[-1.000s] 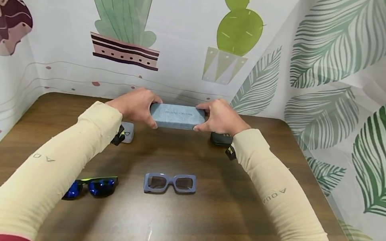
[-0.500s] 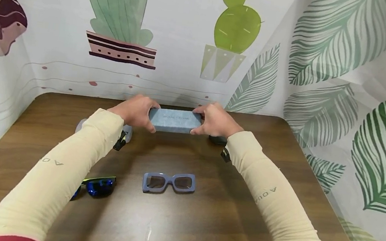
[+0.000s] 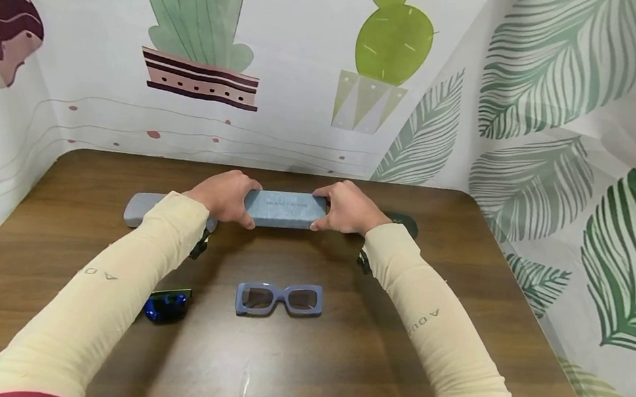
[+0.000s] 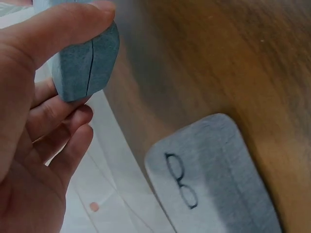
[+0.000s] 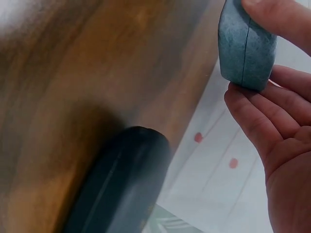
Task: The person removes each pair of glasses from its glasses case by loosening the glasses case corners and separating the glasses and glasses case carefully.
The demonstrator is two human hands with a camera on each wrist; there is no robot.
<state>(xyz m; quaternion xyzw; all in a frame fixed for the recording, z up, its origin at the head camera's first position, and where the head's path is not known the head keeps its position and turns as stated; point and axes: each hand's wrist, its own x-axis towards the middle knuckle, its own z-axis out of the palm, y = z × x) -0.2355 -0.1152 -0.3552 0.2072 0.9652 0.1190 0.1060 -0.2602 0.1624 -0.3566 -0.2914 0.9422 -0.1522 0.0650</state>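
Over on the left, a pale grey flat glasses case (image 3: 141, 208) with a little spectacles drawing lies on the dark brown wooden table (image 3: 297, 368), and a pair of blue-lensed sunglasses with a green-edged frame (image 3: 166, 306) peeks out beside the cream sleeve. Now the left hand (image 3: 223, 197): thumb on top, fingers (image 4: 58, 121) curled underneath, pinching the left end of the long blue-grey rectangular glasses case (image 3: 285, 209). That case hangs level above the table's far half, between both hands, its closing seam visible on each end face. Below it, nearer the person, a pair of chunky grey-blue rectangular-framed glasses (image 3: 279, 299) rests flat. The right hand (image 3: 349, 209) mirrors the left, thumb over, fingers (image 5: 257, 116) under the right end. It looks a rigid, light shell with a matte, grippy skin; holding it by the ends seems secure. Far right, a black hard glasses case (image 3: 401, 222) sits behind the wrist.
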